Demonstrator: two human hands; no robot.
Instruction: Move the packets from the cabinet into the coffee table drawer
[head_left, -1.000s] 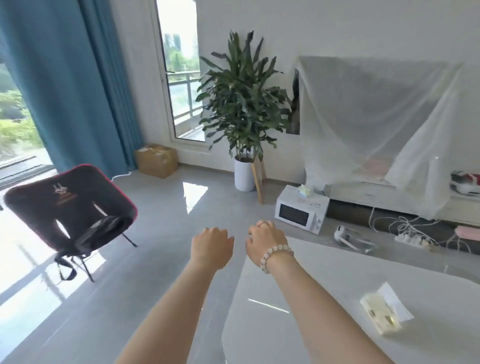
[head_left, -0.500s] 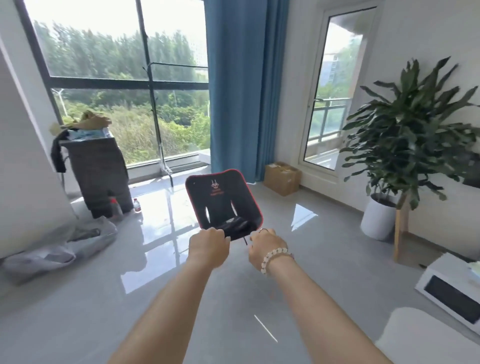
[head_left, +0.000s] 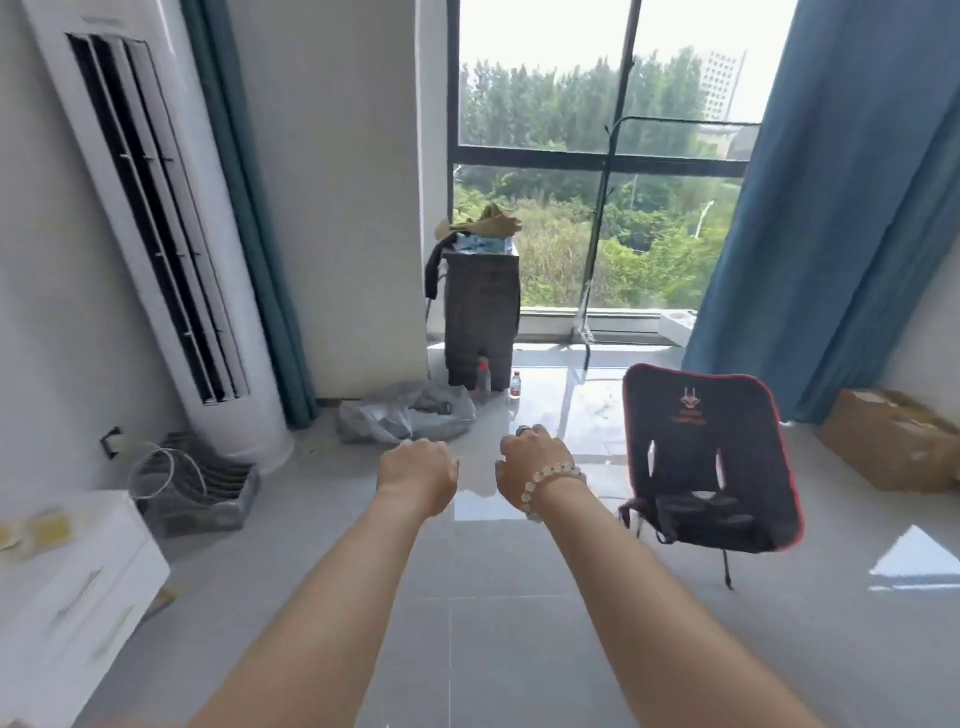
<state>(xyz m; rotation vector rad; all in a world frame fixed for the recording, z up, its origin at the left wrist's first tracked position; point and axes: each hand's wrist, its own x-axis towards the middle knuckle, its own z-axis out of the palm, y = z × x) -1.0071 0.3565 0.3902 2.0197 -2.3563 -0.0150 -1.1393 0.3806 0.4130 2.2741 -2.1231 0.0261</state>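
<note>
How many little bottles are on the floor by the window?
2. A red-capped bottle stands against the dark cabinet; a smaller bottle stands just to its right. More could be hidden behind the cabinet.

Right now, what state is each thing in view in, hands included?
Left hand: fisted, empty.
Right hand: fisted, empty, beaded bracelet on the wrist.
White low cabinet: drawers shut, yellowish packets on top.
Black red-trimmed folding chair: unfolded, unoccupied.
Brown cardboard box: closed.
Blue curtain: drawn aside.
</note>
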